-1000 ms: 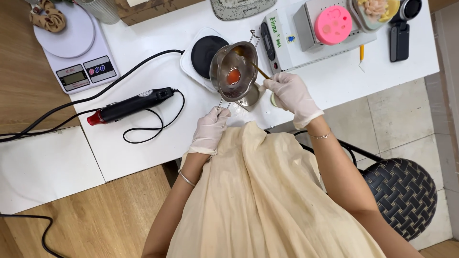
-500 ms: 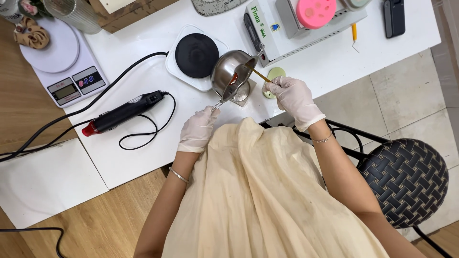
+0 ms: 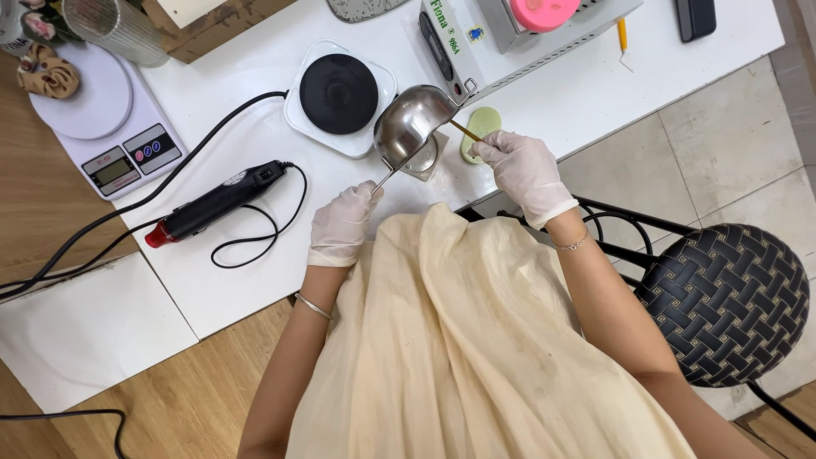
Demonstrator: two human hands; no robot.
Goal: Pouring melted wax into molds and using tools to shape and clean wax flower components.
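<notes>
My left hand [image 3: 342, 223], in a white glove, grips the thin handle of a small steel pouring pot [image 3: 410, 124]. The pot is tipped far over above a small clear container [image 3: 429, 158] on the white table [image 3: 255, 280]. My right hand [image 3: 523, 170], also gloved, holds a thin wooden stick [image 3: 464, 130] whose tip reaches under the pot's rim. A pale green round piece [image 3: 481, 127] lies just beyond my right hand.
A white hot plate with a black disc [image 3: 338, 93] sits left of the pot. A black and red heat gun [image 3: 214, 204] with cord, a white kitchen scale [image 3: 106, 123], a ribbed glass [image 3: 115, 30] and a white machine [image 3: 493, 38] surround it. A woven black stool [image 3: 722, 302] stands at right.
The pot has tipped further, so its inside with the red liquid no longer faces me. The view has drifted, shifting the table's things up and to the right.
</notes>
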